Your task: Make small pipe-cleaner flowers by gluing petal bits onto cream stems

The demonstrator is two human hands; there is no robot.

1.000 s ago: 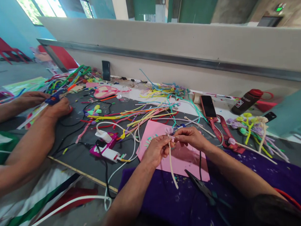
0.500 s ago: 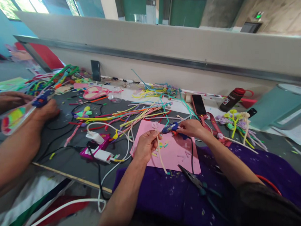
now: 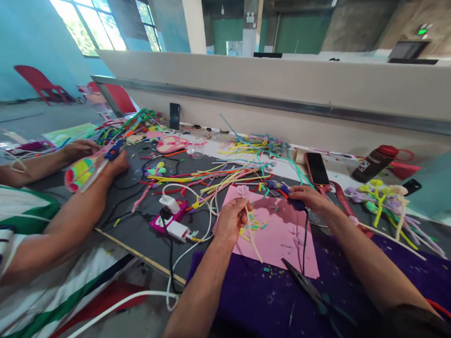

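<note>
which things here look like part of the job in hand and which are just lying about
Likely part of the job:
- pale flower, in the left hand
- blue glue gun, in the right hand
- pink sheet beneath
- probably the pliers

Seemingly lying about:
- red-lidded bottle
- pink-edged phone
- upright dark phone

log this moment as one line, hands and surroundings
left hand: holding lilac flower on cream stem | right hand: holding blue glue gun | below: pink sheet with scraps | nearby: pliers
</note>
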